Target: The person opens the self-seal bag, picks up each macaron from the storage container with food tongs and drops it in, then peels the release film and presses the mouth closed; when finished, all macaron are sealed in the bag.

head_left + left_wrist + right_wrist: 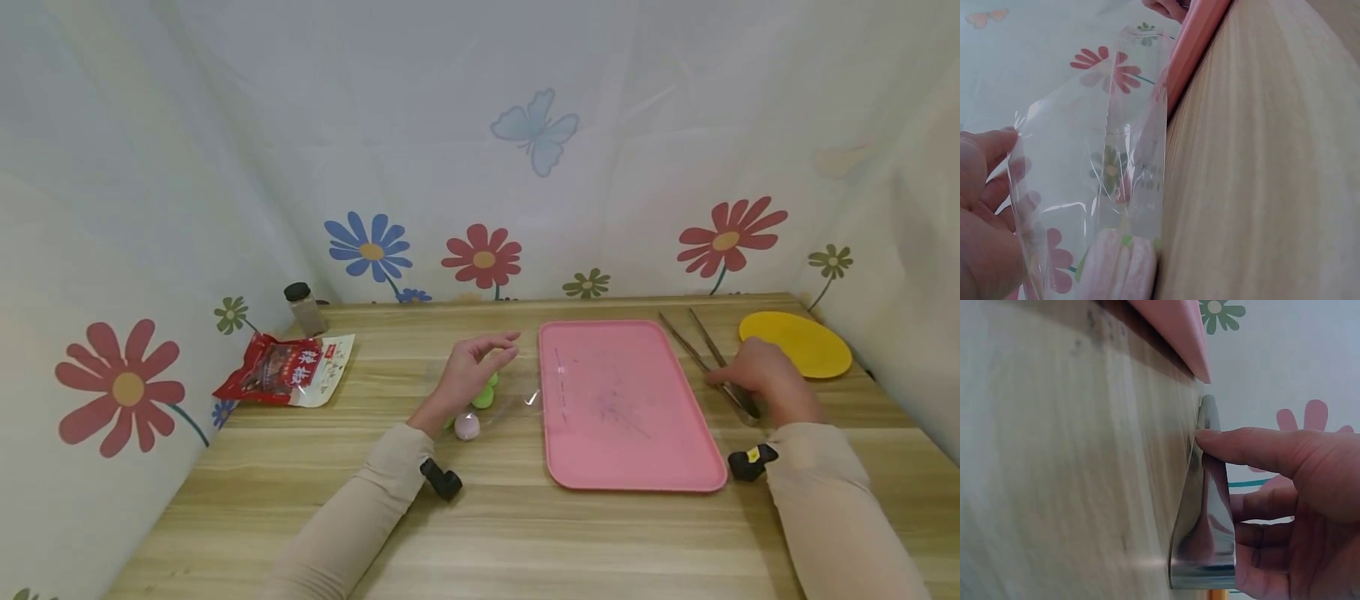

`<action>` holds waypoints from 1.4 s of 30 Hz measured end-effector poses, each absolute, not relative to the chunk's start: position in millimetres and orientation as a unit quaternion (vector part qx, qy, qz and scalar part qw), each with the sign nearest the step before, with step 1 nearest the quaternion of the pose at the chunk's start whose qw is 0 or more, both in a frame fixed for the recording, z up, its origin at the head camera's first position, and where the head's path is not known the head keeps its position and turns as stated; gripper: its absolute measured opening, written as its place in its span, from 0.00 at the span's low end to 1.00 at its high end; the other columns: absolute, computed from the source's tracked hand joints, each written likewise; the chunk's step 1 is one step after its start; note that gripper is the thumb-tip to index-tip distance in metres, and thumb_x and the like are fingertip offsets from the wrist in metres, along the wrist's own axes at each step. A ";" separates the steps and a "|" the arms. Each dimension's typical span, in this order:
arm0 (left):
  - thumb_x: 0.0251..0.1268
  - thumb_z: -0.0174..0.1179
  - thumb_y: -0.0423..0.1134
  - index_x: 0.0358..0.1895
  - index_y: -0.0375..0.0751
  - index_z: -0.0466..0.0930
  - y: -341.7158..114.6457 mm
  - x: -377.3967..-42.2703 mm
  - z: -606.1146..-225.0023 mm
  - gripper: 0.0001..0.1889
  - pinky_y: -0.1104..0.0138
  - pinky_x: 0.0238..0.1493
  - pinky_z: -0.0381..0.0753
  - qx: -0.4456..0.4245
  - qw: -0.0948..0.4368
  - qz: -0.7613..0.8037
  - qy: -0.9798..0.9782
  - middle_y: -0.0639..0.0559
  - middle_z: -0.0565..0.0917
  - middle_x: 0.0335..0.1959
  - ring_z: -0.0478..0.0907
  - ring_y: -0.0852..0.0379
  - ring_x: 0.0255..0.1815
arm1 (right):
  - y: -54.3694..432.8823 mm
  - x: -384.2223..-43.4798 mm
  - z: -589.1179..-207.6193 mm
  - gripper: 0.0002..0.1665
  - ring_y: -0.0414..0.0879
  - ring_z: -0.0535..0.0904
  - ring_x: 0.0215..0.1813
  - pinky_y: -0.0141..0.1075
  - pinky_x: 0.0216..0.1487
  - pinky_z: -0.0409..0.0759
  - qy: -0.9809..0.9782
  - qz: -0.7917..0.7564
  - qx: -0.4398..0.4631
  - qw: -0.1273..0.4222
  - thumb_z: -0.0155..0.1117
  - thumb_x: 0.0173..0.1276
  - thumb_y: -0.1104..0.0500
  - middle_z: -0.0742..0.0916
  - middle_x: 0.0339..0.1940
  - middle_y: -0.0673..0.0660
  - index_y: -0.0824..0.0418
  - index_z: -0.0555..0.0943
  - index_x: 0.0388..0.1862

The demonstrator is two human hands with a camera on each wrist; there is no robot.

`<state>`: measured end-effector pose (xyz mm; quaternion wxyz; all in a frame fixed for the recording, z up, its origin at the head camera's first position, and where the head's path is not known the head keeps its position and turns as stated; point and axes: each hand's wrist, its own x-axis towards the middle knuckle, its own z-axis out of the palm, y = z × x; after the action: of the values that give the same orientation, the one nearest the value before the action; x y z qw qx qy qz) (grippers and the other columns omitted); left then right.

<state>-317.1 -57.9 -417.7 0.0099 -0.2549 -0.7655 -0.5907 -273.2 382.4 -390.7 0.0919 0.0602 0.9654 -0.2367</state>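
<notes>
My left hand [472,367] is over a clear plastic bag [1066,150] standing up from the table. In the left wrist view the thumb touches its upper edge and the other fingers show through the film, so it seems to hold that edge. Inside or against the bag are a pink macaron [1119,265] and green round pieces [483,396], partly hidden by the hand. My right hand [768,379] pinches metal tongs [1207,519] near their joined end, thumb on one side and curled fingers on the other. The tongs' arms [708,342] spread apart away from me on the table.
A pink tray [622,408] lies between the hands, just left of the tongs. Behind the right hand is a yellow plate [798,342]. A red and white food packet [285,371] and a dark-lidded jar [306,312] stand at the left by the flowered cloth wall.
</notes>
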 end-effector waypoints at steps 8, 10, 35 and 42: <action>0.72 0.61 0.48 0.46 0.45 0.86 -58.6 -317.9 -418.5 0.12 0.50 0.75 0.56 -0.255 0.009 -0.587 -0.768 0.55 0.81 0.63 0.71 0.60 0.69 | 380.0 -270.5 -380.8 0.35 0.51 0.74 0.25 0.40 0.27 0.73 0.970 -0.221 0.061 0.084 0.68 0.65 0.43 0.76 0.22 0.59 0.79 0.77 0.34; 0.72 0.61 0.48 0.46 0.45 0.86 -58.5 -317.9 -418.1 0.12 0.49 0.75 0.56 -0.254 0.009 -0.586 -0.769 0.55 0.80 0.63 0.71 0.60 0.69 | 376.5 -269.9 -375.1 0.32 0.51 0.73 0.26 0.40 0.27 0.72 0.971 -0.217 0.059 0.076 0.66 0.67 0.44 0.75 0.20 0.57 0.76 0.79 0.31; 0.73 0.62 0.43 0.46 0.40 0.86 -59.2 -318.9 -421.6 0.10 0.49 0.74 0.58 -0.266 0.016 -0.595 -0.758 0.51 0.81 0.63 0.72 0.56 0.68 | 189.6 -246.3 -383.7 0.28 0.49 0.85 0.34 0.40 0.36 0.85 0.739 -0.595 -0.156 0.274 0.59 0.77 0.55 0.88 0.35 0.63 0.76 0.72 0.65; 0.72 0.62 0.47 0.45 0.43 0.86 -57.7 -319.0 -418.3 0.12 0.49 0.74 0.58 -0.255 0.013 -0.586 -0.769 0.53 0.81 0.63 0.72 0.59 0.68 | 170.4 -237.0 -391.0 0.35 0.50 0.87 0.32 0.43 0.38 0.87 0.678 -0.650 -0.118 0.322 0.52 0.78 0.57 0.88 0.37 0.68 0.80 0.56 0.72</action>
<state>-319.0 -57.7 -418.3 0.0131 -0.2550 -0.7689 -0.5862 -237.0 170.4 -391.0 0.3221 -0.1178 0.6780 -0.6501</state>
